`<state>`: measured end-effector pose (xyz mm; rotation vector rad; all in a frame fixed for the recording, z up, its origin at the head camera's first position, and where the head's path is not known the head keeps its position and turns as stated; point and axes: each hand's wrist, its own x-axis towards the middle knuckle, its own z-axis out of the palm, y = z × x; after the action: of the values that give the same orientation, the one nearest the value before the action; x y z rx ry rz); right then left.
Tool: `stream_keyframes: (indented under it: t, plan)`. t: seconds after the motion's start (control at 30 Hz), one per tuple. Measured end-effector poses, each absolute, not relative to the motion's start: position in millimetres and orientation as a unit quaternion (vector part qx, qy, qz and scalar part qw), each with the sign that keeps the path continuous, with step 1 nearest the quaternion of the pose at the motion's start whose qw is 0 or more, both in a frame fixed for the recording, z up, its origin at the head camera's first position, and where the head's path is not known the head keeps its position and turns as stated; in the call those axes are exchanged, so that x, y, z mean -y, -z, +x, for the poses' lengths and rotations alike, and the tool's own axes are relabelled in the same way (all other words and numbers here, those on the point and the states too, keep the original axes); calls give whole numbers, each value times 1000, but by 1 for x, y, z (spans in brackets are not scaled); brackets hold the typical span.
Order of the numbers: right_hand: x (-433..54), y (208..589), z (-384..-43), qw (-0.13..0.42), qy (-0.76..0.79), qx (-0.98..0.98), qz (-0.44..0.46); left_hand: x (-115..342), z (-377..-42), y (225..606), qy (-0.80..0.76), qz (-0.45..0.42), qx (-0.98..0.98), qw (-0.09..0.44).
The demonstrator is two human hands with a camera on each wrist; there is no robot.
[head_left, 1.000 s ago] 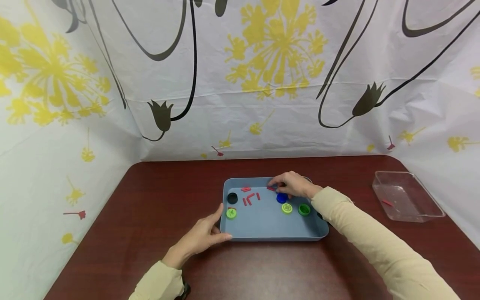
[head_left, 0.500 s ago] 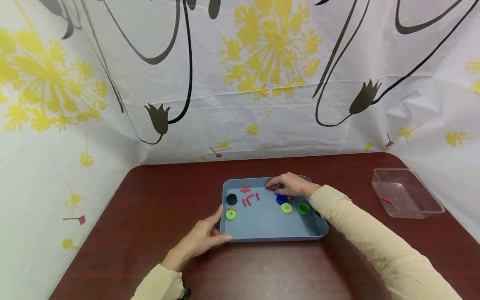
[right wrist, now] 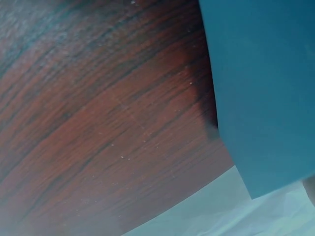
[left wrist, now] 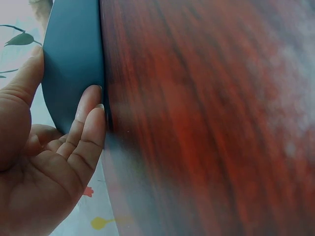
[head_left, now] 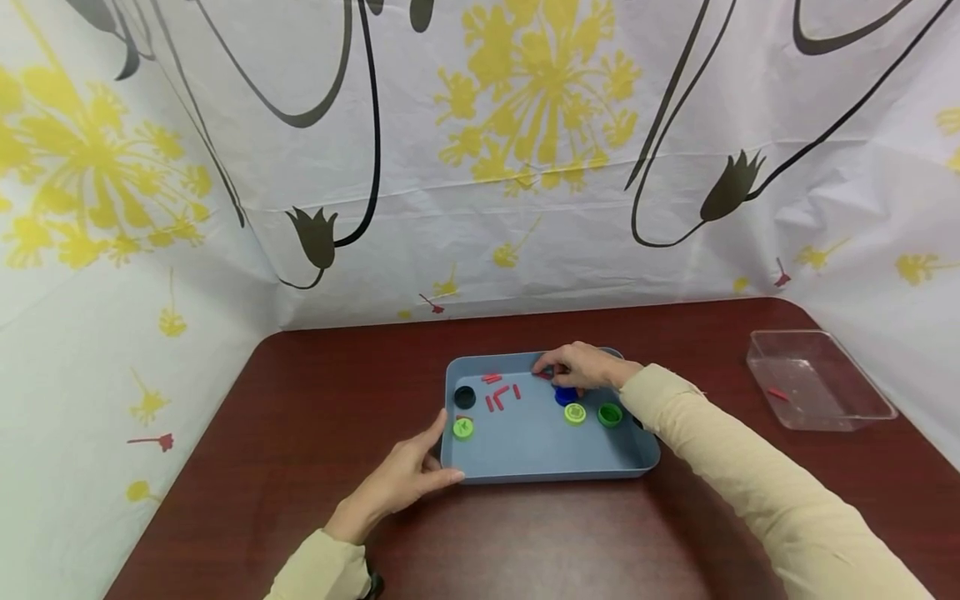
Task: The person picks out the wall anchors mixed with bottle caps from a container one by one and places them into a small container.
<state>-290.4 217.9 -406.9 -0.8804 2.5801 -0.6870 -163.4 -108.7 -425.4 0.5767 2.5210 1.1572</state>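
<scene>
My left hand holds the near left corner of a shallow blue-grey tray, its thumb along the front rim. In the left wrist view that hand's fingertips touch the tray's outer wall. At the back of the tray my right hand bends its fingers down at a small red stick, which shows between index finger and thumb. A blue bottle cap lies just under this hand, partly covered by it. The right wrist view shows mainly the table and the tray's outer wall.
Several other red sticks lie in the tray's left half. Around them are a black cap and a lime cap. A second lime cap and a green cap sit at right. A clear plastic box holds another red stick.
The head view has shifted slightly. Both hands, the tray and its caps and sticks stay almost as they were.
</scene>
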Motion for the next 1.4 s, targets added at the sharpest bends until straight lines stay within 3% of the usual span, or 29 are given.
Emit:
stream_keyframes:
  t: [0.53,1.4]
  plan:
    - [-219,410,-294,165,248,-909,-291,109,-164,425,-409,204,-876,154]
    - [-221,417,-295,121,234,-917,-299,110,-164,426,-410,210,-874,155]
